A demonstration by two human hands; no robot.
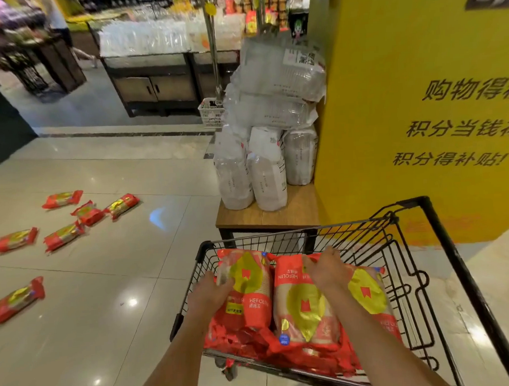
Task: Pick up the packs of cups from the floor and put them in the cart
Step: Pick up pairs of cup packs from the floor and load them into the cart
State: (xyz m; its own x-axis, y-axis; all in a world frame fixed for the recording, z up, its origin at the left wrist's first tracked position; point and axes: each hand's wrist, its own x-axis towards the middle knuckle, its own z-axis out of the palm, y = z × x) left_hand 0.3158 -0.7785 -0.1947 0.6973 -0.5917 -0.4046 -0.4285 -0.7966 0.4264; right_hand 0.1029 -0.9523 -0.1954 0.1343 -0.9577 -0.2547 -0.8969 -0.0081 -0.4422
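A black wire cart (443, 260) stands in front of me with several red and gold packs of cups inside. My left hand (211, 291) grips the left pack (251, 292) at its near left side. My right hand (328, 270) holds the top end of the middle pack (302, 307). A third pack (368, 293) lies to its right in the cart. Several more red packs lie scattered on the tiled floor to the left, among them one (121, 205) farthest right, one (61, 199) at the back and one (17, 299) closest to me.
A low wooden table (266, 218) piled with white plastic-wrapped packs (267, 174) stands just beyond the cart, against a yellow wall (404, 113). A dark display counter (155, 83) and a white basket (212, 111) sit farther back. Glossy tiled floor (120, 286) spreads to the left.
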